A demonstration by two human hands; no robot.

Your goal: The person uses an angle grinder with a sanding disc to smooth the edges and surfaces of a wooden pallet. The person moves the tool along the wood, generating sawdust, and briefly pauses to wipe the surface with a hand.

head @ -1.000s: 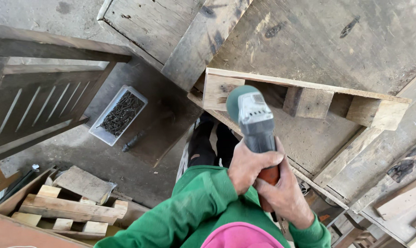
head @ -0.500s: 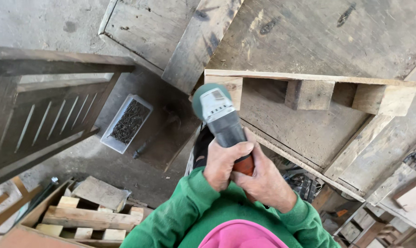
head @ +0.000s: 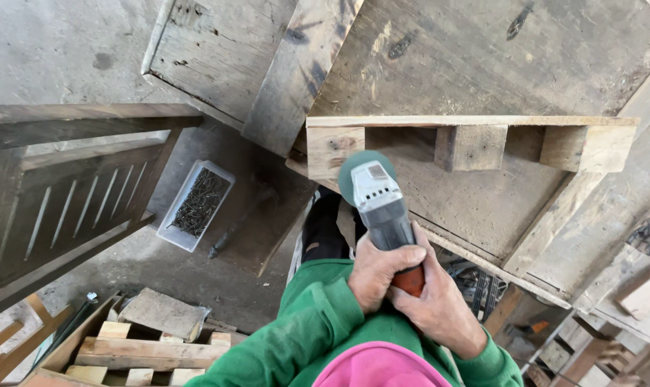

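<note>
An angle grinder (head: 376,204) with a grey body, a green disc guard and a red rear grip points away from me. My left hand (head: 381,271) wraps the body from the left. My right hand (head: 436,304) clasps the red grip from below and right. Both arms wear green sleeves (head: 307,326). The grinder's head hangs just in front of the near left block of a wooden pallet (head: 475,143) that lies on a large worn board.
A white tray of dark nails (head: 196,204) sits on the concrete floor at left. A dark slatted wooden frame (head: 67,193) stands further left. Stacked pallet pieces (head: 142,344) lie at lower left; more boards and scrap fill the right side.
The grinder and both hands have shifted left relative to the pallet, from its middle toward its left corner block. The grip of both hands is unchanged.
</note>
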